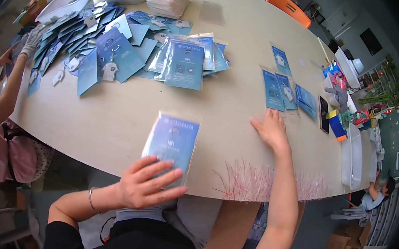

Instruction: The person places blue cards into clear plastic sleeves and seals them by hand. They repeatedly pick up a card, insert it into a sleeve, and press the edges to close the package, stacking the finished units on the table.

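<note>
My left hand (152,182) lies spread over the lower end of a blue printed card in a clear plastic bag (173,139), near the table's front edge. Its fingers are stretched out, and the thumb is mostly hidden. Further right, my right hand (272,129) reaches over the table with its fingers apart and nothing visible in it. Its fingertips are at the near edge of some bagged blue cards (275,91); whether they touch is hard to tell. Left of these, more bagged cards (185,64) lie in an overlapping pile.
Loose blue cards (119,50) with small white shirt-shaped tags heap at the left, beside a co-worker's gloved hand (30,46). Clear bags (169,0) are stacked behind. Pinkish twist ties (244,182) lie at the front edge; a phone (323,114) and white tray (351,157) sit right.
</note>
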Tool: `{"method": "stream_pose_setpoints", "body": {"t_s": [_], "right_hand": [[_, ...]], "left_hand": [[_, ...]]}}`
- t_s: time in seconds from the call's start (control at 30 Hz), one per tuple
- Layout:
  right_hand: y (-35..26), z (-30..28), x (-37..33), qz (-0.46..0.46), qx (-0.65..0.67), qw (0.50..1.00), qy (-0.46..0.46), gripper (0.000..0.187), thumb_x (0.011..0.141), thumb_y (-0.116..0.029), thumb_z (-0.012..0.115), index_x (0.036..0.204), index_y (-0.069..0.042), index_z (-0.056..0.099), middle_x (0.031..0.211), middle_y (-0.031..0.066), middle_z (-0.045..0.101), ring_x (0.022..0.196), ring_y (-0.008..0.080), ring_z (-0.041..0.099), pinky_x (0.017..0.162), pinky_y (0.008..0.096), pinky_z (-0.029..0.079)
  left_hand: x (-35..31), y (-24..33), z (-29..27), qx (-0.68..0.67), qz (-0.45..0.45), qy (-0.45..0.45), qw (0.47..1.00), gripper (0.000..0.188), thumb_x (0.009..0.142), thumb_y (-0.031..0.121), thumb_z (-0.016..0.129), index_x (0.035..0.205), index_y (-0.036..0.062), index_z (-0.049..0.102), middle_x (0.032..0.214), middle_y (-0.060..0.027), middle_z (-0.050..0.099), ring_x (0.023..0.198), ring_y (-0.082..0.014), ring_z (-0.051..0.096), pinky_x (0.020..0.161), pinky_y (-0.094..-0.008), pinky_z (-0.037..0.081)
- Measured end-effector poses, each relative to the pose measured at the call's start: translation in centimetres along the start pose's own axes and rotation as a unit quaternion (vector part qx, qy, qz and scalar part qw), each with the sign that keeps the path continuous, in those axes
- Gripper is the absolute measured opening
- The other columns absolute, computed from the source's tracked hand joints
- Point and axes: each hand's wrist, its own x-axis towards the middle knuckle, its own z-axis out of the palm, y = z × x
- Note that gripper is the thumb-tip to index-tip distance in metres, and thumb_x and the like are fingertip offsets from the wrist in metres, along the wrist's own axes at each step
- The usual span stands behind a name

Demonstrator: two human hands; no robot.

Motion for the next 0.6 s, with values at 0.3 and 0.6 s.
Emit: {"method": "stream_pose_setpoints", "body": {"t_s": [0.3, 0.6], "right_hand": [[-15.4, -1.1, -12.1, -0.122, -0.052, 0.991, -0.006, 0.069, 0.087, -0.051, 0.065, 0.124, 0.007, 0.06, 0.121, 0.031, 0.063, 0.109, 0.0342, 0.059, 0.094, 0.0396, 0.041], [-13.7, -0.3, -21.9, -0.244, 0.288, 0.923, 0.068, 0.036, 0.078, -0.017, 0.079, 0.109, -0.002, 0.069, 0.118, 0.0149, 0.063, 0.103, 0.0294, 0.059, 0.086, 0.0415, 0.048]], "left_hand": [[9.8, -12.5, 5.2, 0.163, -0.082, -0.137, 0.974, 0.059, 0.089, 0.006, 0.056, 0.146, 0.0165, 0.05, 0.153, -0.0145, 0.043, 0.142, -0.0309, 0.04, 0.117, -0.0481, 0.03], [3.1, -4.3, 3.6, -0.102, -0.05, -0.322, 0.94, 0.06, 0.097, 0.03, 0.056, 0.152, 0.0131, 0.041, 0.16, -0.0143, 0.032, 0.149, -0.0302, 0.03, 0.121, -0.0458, 0.024]]}}
